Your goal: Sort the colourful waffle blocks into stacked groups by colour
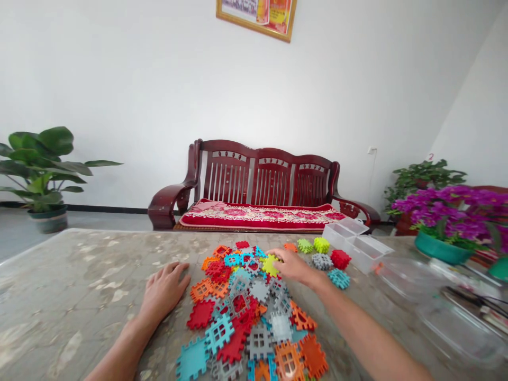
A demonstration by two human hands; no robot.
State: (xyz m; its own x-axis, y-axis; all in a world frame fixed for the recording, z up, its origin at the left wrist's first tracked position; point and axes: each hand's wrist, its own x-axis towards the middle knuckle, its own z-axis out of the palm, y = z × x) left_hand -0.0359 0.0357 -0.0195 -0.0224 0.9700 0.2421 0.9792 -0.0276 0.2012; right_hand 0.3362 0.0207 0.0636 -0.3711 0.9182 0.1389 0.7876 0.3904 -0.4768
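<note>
My left hand (165, 288) lies flat on the tablecloth, left of the heap, holding nothing. With its fingers, my right hand (291, 264) grips the edge of a yellow-green interlocking tile (270, 265) at the far right side of the heap. Red, orange, blue and grey toothed tiles overlap in the heap between my arms. Among them are a red tile (200, 314), a blue window tile (219, 334), a grey window tile (260, 342) and an orange tile (313, 355). My right fingertips are partly hidden.
Toothed tiles stacked or joined into blocks stand beyond my right forearm: a red block (340, 259), a grey block (321, 261) and a blue block (338, 278). Behind them is a clear divided box (363, 253). Purple flowers (456, 209) stand at the right; a wooden sofa (273, 180) is behind the table.
</note>
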